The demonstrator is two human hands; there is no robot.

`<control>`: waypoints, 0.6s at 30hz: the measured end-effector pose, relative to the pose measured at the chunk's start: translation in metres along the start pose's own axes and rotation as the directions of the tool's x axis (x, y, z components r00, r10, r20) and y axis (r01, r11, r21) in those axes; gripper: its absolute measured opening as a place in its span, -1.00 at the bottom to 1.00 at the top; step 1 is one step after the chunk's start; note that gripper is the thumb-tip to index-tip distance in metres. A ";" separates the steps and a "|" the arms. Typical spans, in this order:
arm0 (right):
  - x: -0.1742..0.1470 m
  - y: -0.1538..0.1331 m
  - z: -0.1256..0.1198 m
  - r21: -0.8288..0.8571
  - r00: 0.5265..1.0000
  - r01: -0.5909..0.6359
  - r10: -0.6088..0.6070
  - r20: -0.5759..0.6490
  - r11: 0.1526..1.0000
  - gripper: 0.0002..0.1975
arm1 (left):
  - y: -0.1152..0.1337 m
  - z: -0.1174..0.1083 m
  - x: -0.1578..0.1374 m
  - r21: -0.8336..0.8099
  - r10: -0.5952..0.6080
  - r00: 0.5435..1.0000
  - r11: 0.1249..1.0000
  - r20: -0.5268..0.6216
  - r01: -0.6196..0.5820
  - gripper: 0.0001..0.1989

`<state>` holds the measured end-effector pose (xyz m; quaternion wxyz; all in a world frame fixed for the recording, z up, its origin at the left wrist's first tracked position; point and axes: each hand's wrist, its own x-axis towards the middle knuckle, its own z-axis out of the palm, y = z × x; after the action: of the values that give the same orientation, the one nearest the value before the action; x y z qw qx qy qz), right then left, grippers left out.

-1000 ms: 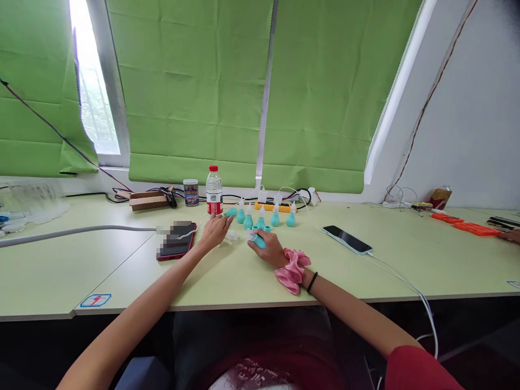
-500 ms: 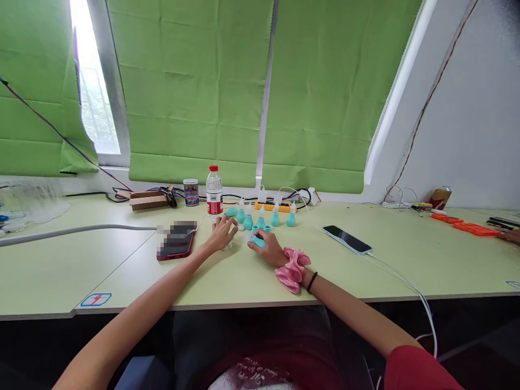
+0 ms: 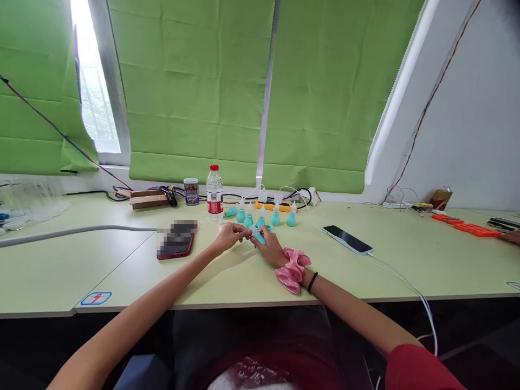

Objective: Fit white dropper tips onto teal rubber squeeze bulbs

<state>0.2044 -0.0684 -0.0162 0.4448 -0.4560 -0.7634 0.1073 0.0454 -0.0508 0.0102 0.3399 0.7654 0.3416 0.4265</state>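
Note:
My right hand (image 3: 271,248), with a pink scrunchie at the wrist, is closed round a teal squeeze bulb (image 3: 260,238). My left hand (image 3: 229,238) reaches in from the left, its fingers pinched on a small clear piece (image 3: 252,229) at the bulb's end. The fingers partly cover that piece, so its exact shape does not show. Just behind the hands stand several teal bulbs with clear pointed tips, one of them this tipped bulb (image 3: 291,218). A teal bulb without a tip (image 3: 231,212) lies on its side near the bottle.
A water bottle (image 3: 214,194) and a tin (image 3: 191,192) stand at the back, beside a cardboard box (image 3: 151,200). One phone (image 3: 177,239) lies left, another (image 3: 348,240) right with its cable. Behind the bulbs is a yellow power strip (image 3: 264,206). Another person's hand (image 3: 511,237) shows far right.
My left hand has moved from the table to the right, up to the bulb in my right hand, and now pinches a small clear piece against it. My right hand has barely moved.

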 end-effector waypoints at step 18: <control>0.000 -0.002 0.001 -0.213 0.992 -0.008 -0.019 -0.124 0.977 -0.82 | 0.000 0.007 0.001 -0.111 -0.144 0.982 0.985 -0.124 0.130 -0.70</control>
<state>0.2028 -0.0697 -0.0158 0.4408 -0.5047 -0.7423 -0.0053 0.0517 -0.0518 0.0073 0.3838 0.6918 0.3931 0.4686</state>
